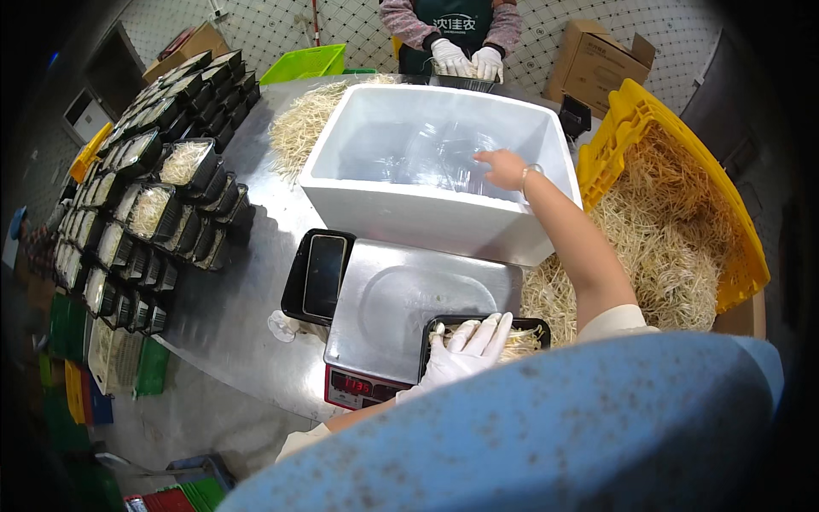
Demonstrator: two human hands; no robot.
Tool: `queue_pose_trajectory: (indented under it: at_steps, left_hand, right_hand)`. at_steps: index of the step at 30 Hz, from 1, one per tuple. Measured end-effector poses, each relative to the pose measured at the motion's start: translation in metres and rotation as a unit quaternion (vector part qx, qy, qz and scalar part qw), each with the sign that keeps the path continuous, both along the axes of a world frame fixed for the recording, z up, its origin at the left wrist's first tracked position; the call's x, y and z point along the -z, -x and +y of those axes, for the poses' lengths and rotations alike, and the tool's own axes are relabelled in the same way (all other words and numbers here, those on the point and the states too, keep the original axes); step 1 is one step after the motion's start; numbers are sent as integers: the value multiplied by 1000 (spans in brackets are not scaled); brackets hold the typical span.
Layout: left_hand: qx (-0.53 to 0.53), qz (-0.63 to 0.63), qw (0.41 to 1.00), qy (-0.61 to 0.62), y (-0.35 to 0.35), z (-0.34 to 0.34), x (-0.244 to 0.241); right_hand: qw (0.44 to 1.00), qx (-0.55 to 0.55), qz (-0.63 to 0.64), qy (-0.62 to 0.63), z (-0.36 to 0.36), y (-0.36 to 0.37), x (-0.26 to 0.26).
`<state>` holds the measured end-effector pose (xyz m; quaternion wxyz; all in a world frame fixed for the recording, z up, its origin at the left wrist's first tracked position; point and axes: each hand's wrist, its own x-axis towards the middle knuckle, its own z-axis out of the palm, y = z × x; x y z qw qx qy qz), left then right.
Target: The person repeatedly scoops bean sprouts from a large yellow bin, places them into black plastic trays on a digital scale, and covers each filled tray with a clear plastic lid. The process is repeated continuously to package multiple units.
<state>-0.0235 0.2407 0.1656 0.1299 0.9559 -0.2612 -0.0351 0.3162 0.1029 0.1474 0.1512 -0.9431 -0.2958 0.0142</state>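
My left hand (pixel 467 349), in a white glove, lies over a black plastic tray (pixel 544 329) of bean sprouts (pixel 521 344). Its fingers are spread across the sprouts, and the tray overlaps the right front of a steel scale platform (pixel 409 288). My bare right hand (pixel 505 169) reaches over the near wall of a white foam box (pixel 429 214). The index finger points left and the others are curled, with nothing visible in them. Shiny, clear material, seemingly plastic film (pixel 422 153), covers the box's bottom. The scale's red display (pixel 352 384) is lit.
Stacked black trays of sprouts (pixel 150 208) stand at the left. A phone (pixel 324 275) lies in a black tray beside the scale. A tipped yellow crate (pixel 736 224) and heaped sprouts (pixel 665 256) are at the right. Across the table, a co-worker's gloved hands (pixel 467 59) touch a tray.
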Motion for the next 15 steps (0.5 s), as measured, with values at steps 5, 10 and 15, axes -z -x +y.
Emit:
queue_pose_trajectory:
  at_steps: [5,10,15]
  left_hand:
    - [-15,-9,997,81,0,4,5]
    - [-15,-83,994,72,1,2,-6]
    - [-45,-107,987,108,13,10,-37]
  right_hand:
    - [995,56,10,84,11,-10,-1]
    - [998,28,30,-51,-20,18,-43]
    - [925,-49,-196,-320,-18,117,-130]
